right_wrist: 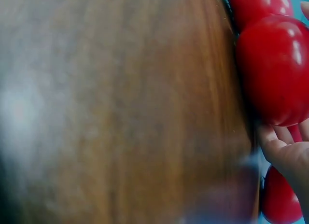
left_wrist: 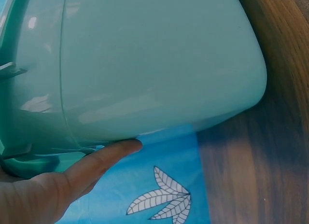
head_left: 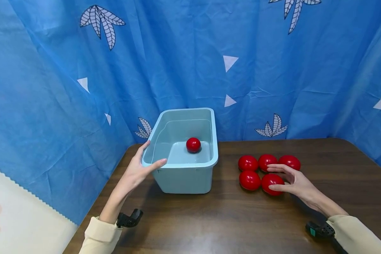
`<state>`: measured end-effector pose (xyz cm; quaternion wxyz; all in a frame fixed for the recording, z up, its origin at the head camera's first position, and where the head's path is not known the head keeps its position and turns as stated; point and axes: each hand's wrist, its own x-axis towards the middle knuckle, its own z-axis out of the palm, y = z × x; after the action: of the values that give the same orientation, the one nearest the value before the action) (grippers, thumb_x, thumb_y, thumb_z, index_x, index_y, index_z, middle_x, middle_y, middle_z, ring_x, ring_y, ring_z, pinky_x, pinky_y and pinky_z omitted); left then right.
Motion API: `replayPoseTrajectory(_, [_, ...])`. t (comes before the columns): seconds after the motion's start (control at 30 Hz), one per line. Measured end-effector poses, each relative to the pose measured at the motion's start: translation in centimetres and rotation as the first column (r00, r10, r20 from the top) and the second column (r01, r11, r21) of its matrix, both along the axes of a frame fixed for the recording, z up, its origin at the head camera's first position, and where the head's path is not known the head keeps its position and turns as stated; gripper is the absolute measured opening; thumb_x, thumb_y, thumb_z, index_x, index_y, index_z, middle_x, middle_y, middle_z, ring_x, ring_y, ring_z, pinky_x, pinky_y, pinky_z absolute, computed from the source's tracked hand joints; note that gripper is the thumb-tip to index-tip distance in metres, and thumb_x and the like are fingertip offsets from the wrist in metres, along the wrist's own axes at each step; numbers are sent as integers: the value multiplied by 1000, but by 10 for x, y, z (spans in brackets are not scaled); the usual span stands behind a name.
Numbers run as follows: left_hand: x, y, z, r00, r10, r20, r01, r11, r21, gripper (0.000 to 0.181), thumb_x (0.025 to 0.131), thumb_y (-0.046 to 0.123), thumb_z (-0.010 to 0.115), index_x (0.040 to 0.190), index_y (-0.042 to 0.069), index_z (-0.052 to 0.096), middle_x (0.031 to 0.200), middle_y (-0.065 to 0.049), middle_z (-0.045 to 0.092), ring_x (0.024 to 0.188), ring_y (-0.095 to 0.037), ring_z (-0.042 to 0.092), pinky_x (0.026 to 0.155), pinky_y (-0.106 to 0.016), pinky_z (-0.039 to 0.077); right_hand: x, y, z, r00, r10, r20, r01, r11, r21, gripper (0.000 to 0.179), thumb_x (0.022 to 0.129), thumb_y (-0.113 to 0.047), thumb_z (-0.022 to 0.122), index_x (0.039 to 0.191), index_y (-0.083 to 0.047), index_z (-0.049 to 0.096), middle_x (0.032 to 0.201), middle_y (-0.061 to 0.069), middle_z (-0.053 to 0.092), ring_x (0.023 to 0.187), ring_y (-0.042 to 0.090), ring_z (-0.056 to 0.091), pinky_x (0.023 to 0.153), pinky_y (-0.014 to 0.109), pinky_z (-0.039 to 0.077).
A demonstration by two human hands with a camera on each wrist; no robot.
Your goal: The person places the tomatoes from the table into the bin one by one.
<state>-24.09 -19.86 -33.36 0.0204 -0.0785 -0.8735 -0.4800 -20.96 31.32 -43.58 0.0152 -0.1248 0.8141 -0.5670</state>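
A light blue plastic bin [head_left: 183, 180] stands at the table's back, and one glossy red ball [head_left: 193, 145] lies on its floor. At the bin's near left corner my left hand [head_left: 136, 171] touches the rim, thumb along the front and fingers on the left side. The left wrist view shows a fairly straight finger [left_wrist: 108, 159] against the bin wall [left_wrist: 159, 60]. To the right, my right hand [head_left: 293, 183] grips the nearest right red ball [head_left: 270, 182] of a group, thumb in front and fingers behind. That ball [right_wrist: 275, 69] looks large in the right wrist view.
Several more red balls sit close together, among them the front left ball [head_left: 249, 180], the back left ball [head_left: 248, 163] and the back right ball [head_left: 290, 162]. The brown wooden table [head_left: 209, 222] backs onto a blue patterned curtain [head_left: 184, 63].
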Motion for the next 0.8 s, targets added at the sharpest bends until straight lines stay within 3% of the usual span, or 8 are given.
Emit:
replayPoseTrajectory(0.1, [0,0,1,1000,-1,-1,1,1000,0,103,93,47,76,169,16,13,169,-20,24,145,-42,36,117,-64,36,0,-2,-2,1000,-18,9,18,1000,5,65,93,-14,78,149,-1,48,143,3,56,118,4,55,90,27,57])
replayPoseTrajectory(0.2, [0,-1,1,1000,0,4,0,1000,-1,104,93,47,76,169,16,13,169,-19,24,146,-41,36,117,-64,36,-1,-4,-1,1000,-5,13,5,1000,18,69,91,-14,80,150,-1,48,150,18,49,127,22,52,90,28,57])
replayPoseTrajectory(0.33, [1,-2,2,1000,3,8,-3,1000,-3,105,93,47,76,169,16,12,169,-19,23,146,-42,35,117,-65,35,-3,-5,-1,999,15,32,-17,999,46,73,88,-14,82,150,1,47,153,28,43,133,42,44,90,32,56])
replayPoseTrajectory(0.53, [0,-3,1,1000,4,11,-4,1000,-7,105,93,47,76,169,16,12,169,-20,23,147,-41,34,118,-65,33,-2,-5,-3,996,-22,85,14,996,90,66,91,-20,81,147,1,53,147,27,50,123,38,52,88,40,56])
replayPoseTrajectory(0.8, [-2,-2,0,1000,-8,6,8,1000,0,104,93,47,76,169,16,12,169,-19,23,146,-41,35,117,-65,35,0,-2,-5,992,-77,101,69,994,82,61,93,-22,79,146,0,57,150,27,49,126,38,53,88,37,56])
